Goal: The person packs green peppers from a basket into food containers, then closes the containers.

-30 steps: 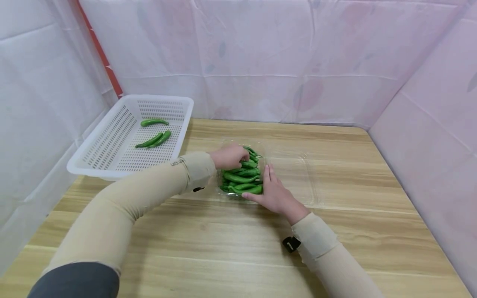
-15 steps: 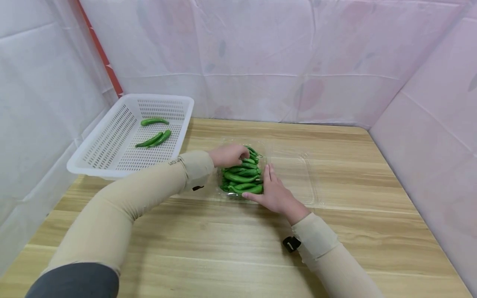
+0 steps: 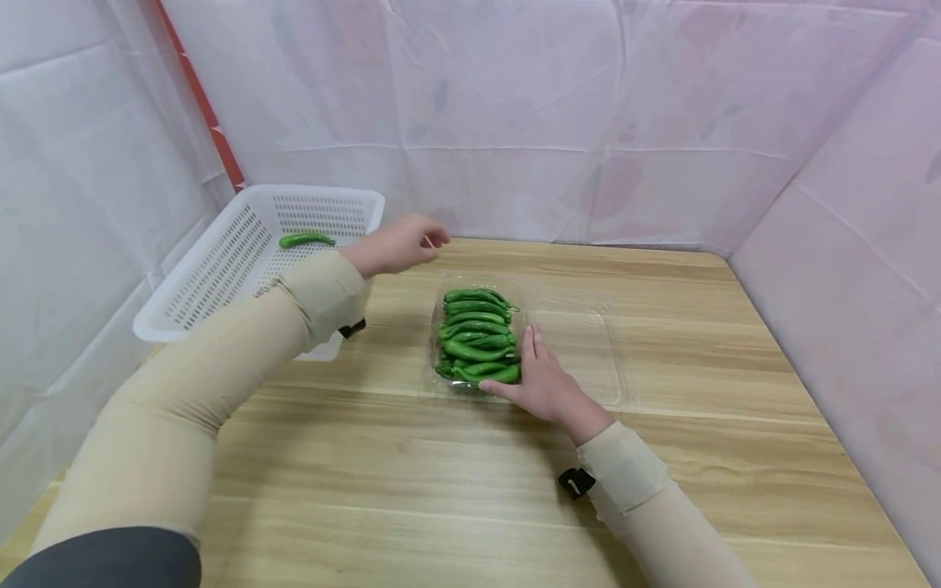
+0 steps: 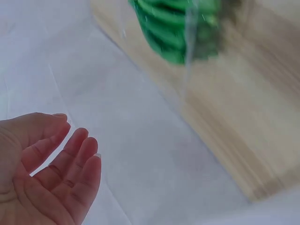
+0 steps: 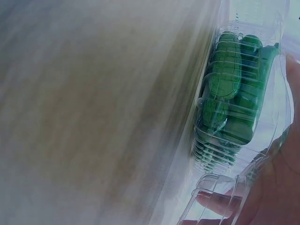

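My left hand (image 3: 400, 243) is in the air between the white basket and the clear plastic box (image 3: 525, 290), behind the box's left side. Its fingers are loosely curled with nothing between them, as the left wrist view also shows on the hand (image 4: 61, 164). Green chili peppers (image 3: 476, 331) lie side by side in rows inside the box. My right hand (image 3: 547, 384) rests along the box's right wall, fingers straight and thumb spread at the front corner. In the right wrist view the peppers (image 5: 227, 70) show through the ribbed wall beside that hand (image 5: 274, 187).
A white slotted basket (image 3: 220, 249) stands at the back left with a green pepper (image 3: 305, 239) in it; my left forearm hides its front right part. The box's clear lid (image 3: 581, 347) lies opened to the right on the wooden table (image 3: 456, 490). Cloth walls enclose the table.
My left hand has let go of a pepper in the box and moved up and left toward the basket. The pepper rows are now uncovered. My right hand has stayed on the box.
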A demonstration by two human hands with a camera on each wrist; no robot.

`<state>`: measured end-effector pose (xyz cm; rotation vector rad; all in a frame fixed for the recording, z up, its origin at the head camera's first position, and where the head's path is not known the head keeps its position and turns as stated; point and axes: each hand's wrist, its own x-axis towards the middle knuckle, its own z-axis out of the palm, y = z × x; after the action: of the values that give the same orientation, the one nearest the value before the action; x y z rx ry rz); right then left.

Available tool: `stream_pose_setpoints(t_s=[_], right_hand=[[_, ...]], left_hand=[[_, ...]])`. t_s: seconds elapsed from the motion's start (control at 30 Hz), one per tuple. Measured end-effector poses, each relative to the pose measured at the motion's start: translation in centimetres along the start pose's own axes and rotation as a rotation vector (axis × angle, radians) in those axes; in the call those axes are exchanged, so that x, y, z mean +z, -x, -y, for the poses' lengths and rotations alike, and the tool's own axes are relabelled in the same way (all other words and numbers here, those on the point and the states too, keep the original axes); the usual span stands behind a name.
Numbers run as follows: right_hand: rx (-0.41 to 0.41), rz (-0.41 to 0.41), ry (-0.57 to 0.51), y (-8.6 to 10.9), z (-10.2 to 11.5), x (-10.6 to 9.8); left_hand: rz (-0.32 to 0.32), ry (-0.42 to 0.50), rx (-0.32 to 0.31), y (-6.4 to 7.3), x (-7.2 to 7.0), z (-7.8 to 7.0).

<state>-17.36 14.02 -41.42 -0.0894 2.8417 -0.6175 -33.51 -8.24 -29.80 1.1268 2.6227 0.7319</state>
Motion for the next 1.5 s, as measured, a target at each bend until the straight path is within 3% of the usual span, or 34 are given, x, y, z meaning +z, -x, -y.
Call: stream_pose_setpoints(t_s=[0.17, 0.4, 0.57, 0.8, 1.0, 1.23, 1.33, 1.5], right_hand=[[0.004, 0.0, 0.0, 0.1, 0.0, -0.1], [0.014, -0.003, 0.003, 0.3, -0.1, -0.1], [0.019, -0.009, -0.002, 0.4, -0.1, -0.1], [0.02, -0.01, -0.009, 0.6, 0.0, 0.1], [0.023, -0.016, -0.018, 0.5, 0.0, 0.3], [0.008, -0.02, -0.008, 0.4, 0.0, 0.6], [0.007, -0.022, -0.009, 0.4, 0.0, 0.7], [0.007, -0.024, -0.005, 0.5, 0.2, 0.6]], left_hand=[[-0.061, -0.038, -0.1, 1.4, -2.0, 3.0], [-0.077, -0.034, -0.265, 3.1, -3.5, 7.7], [-0.053, -0.053, -0.383, 3.9, -3.9, 10.3], [0.048, -0.102, -0.527, 4.6, -3.2, 13.3], [0.115, -0.141, -0.581, 5.1, -1.9, 14.3], [0.173, -0.37, -0.628, 5.4, -0.6, 14.0], [0.164, -0.38, -0.679, 5.7, -0.2, 13.7], [0.143, -0.403, -0.702, 6.1, 0.0, 13.9]])
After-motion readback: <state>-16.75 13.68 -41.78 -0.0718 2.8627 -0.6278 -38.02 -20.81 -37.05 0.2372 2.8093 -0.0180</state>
